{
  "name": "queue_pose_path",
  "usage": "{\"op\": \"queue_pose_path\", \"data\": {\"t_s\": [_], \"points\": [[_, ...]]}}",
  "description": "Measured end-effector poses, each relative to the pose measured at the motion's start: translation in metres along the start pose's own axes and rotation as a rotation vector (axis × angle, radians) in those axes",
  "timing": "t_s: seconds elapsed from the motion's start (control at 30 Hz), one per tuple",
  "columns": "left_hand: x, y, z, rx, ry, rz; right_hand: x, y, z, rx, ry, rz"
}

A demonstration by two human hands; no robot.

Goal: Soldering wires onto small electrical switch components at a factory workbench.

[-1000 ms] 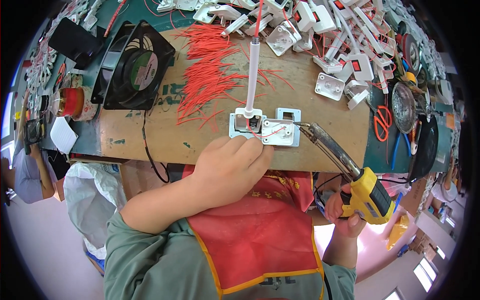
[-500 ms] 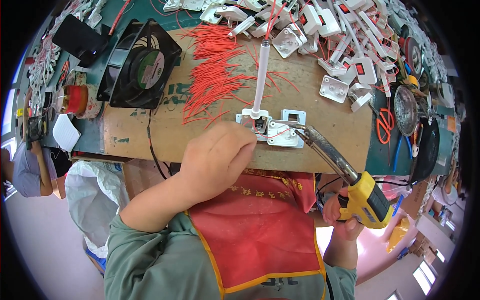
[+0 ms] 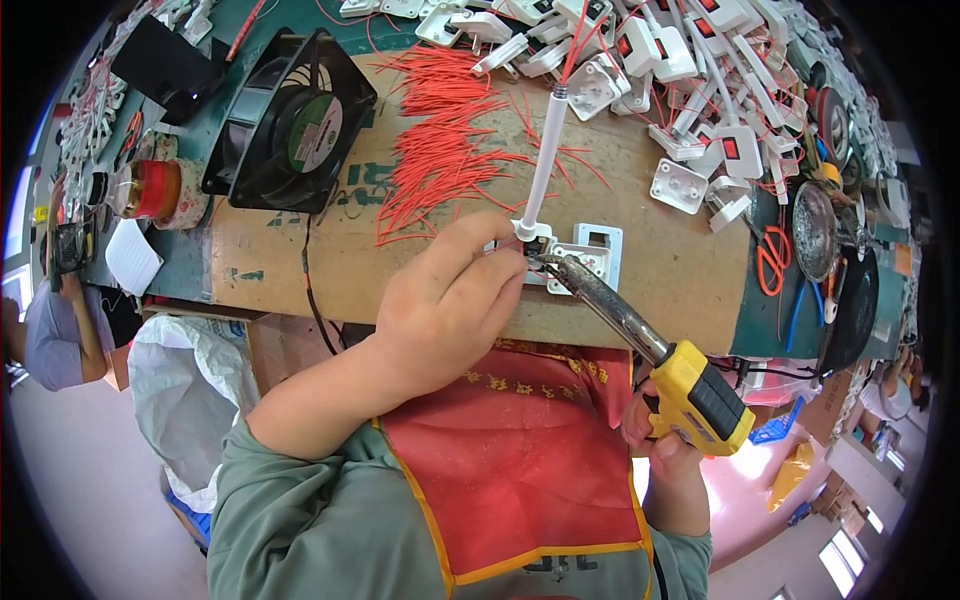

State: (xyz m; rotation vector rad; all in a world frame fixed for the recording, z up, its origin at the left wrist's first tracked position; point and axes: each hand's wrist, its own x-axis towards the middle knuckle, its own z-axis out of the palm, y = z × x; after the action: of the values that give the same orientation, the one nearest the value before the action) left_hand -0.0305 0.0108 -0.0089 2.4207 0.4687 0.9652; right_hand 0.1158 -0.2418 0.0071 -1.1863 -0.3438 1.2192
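Note:
My right hand [image 3: 658, 436] grips the yellow-and-black handle of a soldering gun [image 3: 700, 400]. The metal tip reaches up and left to the opening of a small white plastic housing [image 3: 528, 232], touching or almost touching its dark inside. A white tube [image 3: 546, 160] rises from this housing, slightly tilted, with red wires coming out of its top. My left hand [image 3: 445, 300] is closed, thumb and fingers pinched at the housing's left edge; what lies between the fingertips is hidden. Just right of it, an open white plug shell [image 3: 585, 262] sits on a pale metal fixture [image 3: 612, 240].
Loose red wires [image 3: 450, 140] lie in a heap on the cardboard mat [image 3: 280, 250]. A black fan [image 3: 300, 125] stands at left. White plug housings [image 3: 690, 100] pile up at back right, near orange-handled scissors [image 3: 773, 258] and a metal dish [image 3: 813, 230]. Another person [image 3: 65, 330] sits far left.
The soldering gun has moved left, its tip going from the open plug shell to the housing under the tube. My left hand has shifted slightly right and up, against that housing.

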Motion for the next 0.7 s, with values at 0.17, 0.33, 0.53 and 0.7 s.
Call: {"op": "queue_pose_path", "data": {"t_s": [0.17, 0.33, 0.53, 0.7], "points": [[-0.001, 0.000, 0.002, -0.025, 0.007, -0.001, 0.002, -0.001, 0.000, -0.011, 0.008, 0.012], [-0.001, -0.001, 0.002, -0.035, -0.004, -0.007, 0.003, -0.002, 0.000, -0.005, 0.010, 0.025], [-0.002, 0.000, 0.000, -0.027, -0.027, -0.012, 0.005, 0.000, -0.002, -0.008, 0.000, 0.019], [-0.001, 0.001, 0.000, -0.034, -0.034, -0.018, 0.004, 0.002, -0.008, -0.057, -0.055, 0.019]]}}
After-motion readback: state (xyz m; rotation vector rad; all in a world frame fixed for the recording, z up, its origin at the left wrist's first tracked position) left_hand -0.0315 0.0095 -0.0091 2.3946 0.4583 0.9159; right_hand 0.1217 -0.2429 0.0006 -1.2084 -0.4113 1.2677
